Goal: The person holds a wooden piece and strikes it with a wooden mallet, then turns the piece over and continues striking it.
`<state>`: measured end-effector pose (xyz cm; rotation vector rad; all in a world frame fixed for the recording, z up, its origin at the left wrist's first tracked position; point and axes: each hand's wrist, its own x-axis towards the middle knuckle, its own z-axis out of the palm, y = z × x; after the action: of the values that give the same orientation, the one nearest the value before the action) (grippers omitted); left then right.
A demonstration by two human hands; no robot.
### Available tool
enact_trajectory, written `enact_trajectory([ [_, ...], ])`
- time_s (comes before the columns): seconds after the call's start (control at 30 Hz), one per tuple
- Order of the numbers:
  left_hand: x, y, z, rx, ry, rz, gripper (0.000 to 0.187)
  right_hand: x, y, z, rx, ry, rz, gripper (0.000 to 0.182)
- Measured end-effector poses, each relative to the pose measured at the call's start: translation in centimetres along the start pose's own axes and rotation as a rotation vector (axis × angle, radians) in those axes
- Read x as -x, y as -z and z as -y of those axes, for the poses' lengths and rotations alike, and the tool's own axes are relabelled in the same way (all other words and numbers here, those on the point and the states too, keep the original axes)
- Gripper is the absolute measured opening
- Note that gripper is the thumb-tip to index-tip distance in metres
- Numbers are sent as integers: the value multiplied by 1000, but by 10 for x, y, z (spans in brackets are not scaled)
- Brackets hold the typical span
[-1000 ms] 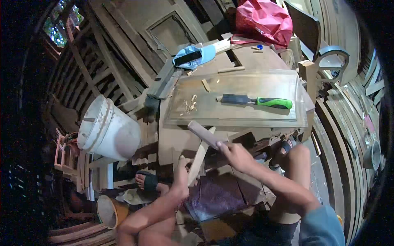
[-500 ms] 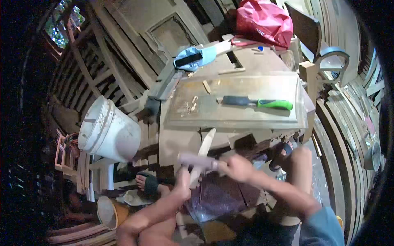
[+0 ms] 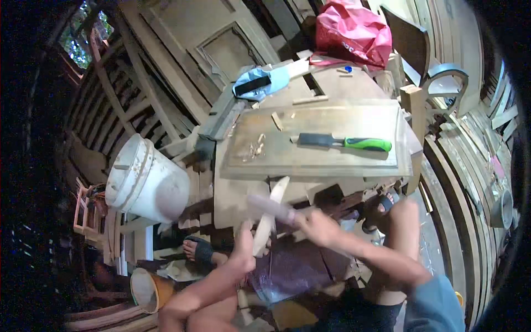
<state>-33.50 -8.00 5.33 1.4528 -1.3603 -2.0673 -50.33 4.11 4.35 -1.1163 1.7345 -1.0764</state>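
Observation:
My left hand is closed around the lower part of a pale, tapered piece of wood, which stands tilted with its upper end near the table's front edge. In my right hand is the handle of a broad-bladed knife, smeared by motion. Its blade crosses the wood just above my left fingers. Beyond them, a chisel with a green and black handle lies on a panelled wooden board, beside curled shavings and a small wood strip.
A blue cap and a red plastic bag sit at the back of the table. At left stands a white bucket, with a yellowish pail below. Planks are stacked along the right. A purple-brown sheet lies below my hands.
The knife blade has tilted, its tip end now higher and a little further right along the wood. My left hand and the wood have shifted slightly. The chisel stays on the board.

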Motion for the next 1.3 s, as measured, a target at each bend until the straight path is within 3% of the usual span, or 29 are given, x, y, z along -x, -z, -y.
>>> enact_trajectory([
  [0.07, -4, 1, 3, -116, 65, -70, 43, -5, -9, -11, 158, 99, 73, 58],
  [0.13, -9, 7, 12, -18, 74, -22, 46, -16, 6, -12, 85, -21, 54, 60],
  [0.2, -5, 7, 3, -22, 116, 69, 46, -32, 7, -24, 14, -72, -137, 65],
  [0.27, -6, 8, 5, 20, 108, 61, 46, -19, -2, -16, -68, -204, -59, 62],
  [0.3, -8, 8, 3, 65, 104, 51, 45, -14, -17, -32, -34, 67, -93, 59],
  [0.33, -9, 5, -1, 67, 92, 52, 45, -6, -16, -25, 106, 21, 45, 54],
  [0.4, -4, 0, 0, -78, 99, -69, 45, -3, -3, -14, 181, -23, 72, 55],
  [0.43, -8, 7, 7, 5, 79, 6, 43, -14, 0, -20, 152, 25, -70, 61],
  [0.47, -8, 11, 13, 2, 91, 4, 43, -26, 8, -21, 172, -194, -57, 63],
  [0.53, -2, 4, 4, -9, 19, 5, 42, -21, 17, -9, 75, -215, -13, 66],
  [0.63, -9, 3, 2, -50, 19, -72, 41, -4, -11, -24, 129, 74, 59, 64],
  [0.67, -8, 3, 5, -108, 53, -136, 41, -3, -10, -23, 175, 50, 67, 60],
  [0.73, -5, 7, 9, -131, 27, -80, 42, -15, 7, -19, 173, -69, 50, 61],
  [0.8, -7, 9, 3, -66, 25, -25, 44, -27, 16, -19, 84, -86, -136, 64],
  [0.87, -6, 10, 4, -68, -18, 4, 43, -15, 8, -13, -23, -145, -10, 60],
  [0.9, -4, 5, 2, -88, 8, -69, 42, -5, -5, -20, 55, 74, -20, 58],
  [0.93, -4, 2, 1, -108, 37, -145, 41, -3, -12, -18, 224, 63, 82, 56],
  [1.0, -6, 4, 6, -121, 49, -170, 42, -3, -14, -21, 309, 129, -39, 54],
  [1.07, -7, 10, 5, -82, -10, -27, 45, -21, 5, -15, 91, -81, -86, 53],
  [1.13, -6, 11, 3, -60, -25, 21, 45, -19, 6, -12, 40, -70, -190, 53],
  [1.2, -10, 12, 2, 11, 3, -6, 45, -7, -12, -19, 64, 41, -80, 52],
  [1.23, -6, 4, -1, -101, 7, -105, 44, -1, -22, -22, 191, 116, -53, 50],
  [1.3, -9, 8, 0, -114, 4, -79, 44, 1, -12, -17, 168, 109, 50, 52],
])
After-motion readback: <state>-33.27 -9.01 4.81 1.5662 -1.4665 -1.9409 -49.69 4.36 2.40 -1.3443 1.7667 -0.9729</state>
